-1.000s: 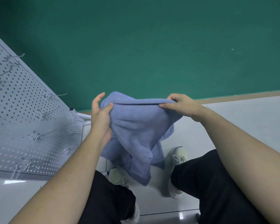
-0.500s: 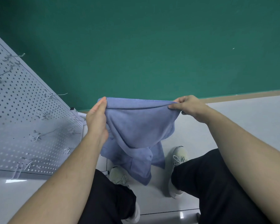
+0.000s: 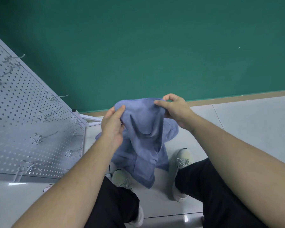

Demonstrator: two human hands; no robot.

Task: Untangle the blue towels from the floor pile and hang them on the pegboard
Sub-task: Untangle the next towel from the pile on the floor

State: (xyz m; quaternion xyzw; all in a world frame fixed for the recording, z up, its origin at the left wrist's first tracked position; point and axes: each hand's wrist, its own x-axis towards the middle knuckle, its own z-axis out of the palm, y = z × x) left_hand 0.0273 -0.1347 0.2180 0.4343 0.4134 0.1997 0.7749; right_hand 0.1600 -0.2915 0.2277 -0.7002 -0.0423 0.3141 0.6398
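Head view shows the left hand [image 3: 113, 125] and right hand [image 3: 175, 108] each pinching the upper edge of a blue towel [image 3: 143, 142], thumbs over the cloth and fingers curled behind it, so it bunches in a soft hump between the two grips. Below the grips the nappy, matte fabric hangs in loose folds over the glossy pale floor [image 3: 245, 129] between two light shoes [image 3: 183, 162]. Left of the grips stands the grey perforated pegboard [image 3: 23, 112] with thin bent wire hooks [image 3: 44, 137], and beyond them a flat green wall [image 3: 155, 46].
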